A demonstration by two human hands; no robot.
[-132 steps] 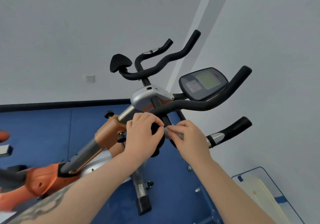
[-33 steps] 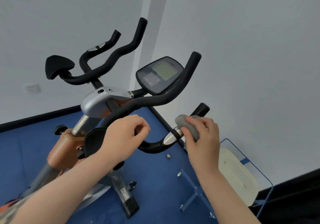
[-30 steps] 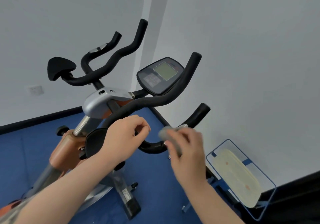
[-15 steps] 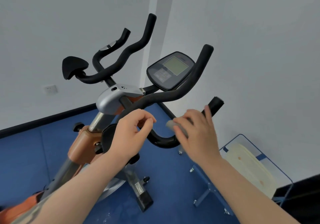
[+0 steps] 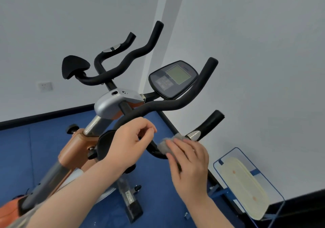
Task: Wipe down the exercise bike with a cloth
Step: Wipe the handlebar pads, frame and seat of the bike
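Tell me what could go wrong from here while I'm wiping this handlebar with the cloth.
1. The small grey cloth sits under the fingertips of your right hand rather than wrapped round the curved bar, so it may slip off and fall to the blue floor.
2. Your left hand has its fingers curled close to the bar; whether it grips is unclear, so the handlebar might not be steadied.
3. The metal pulse sensor beside the cloth could be skipped.

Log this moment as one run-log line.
right hand: presses small grey cloth on black curved handlebar | left hand: holds nothing
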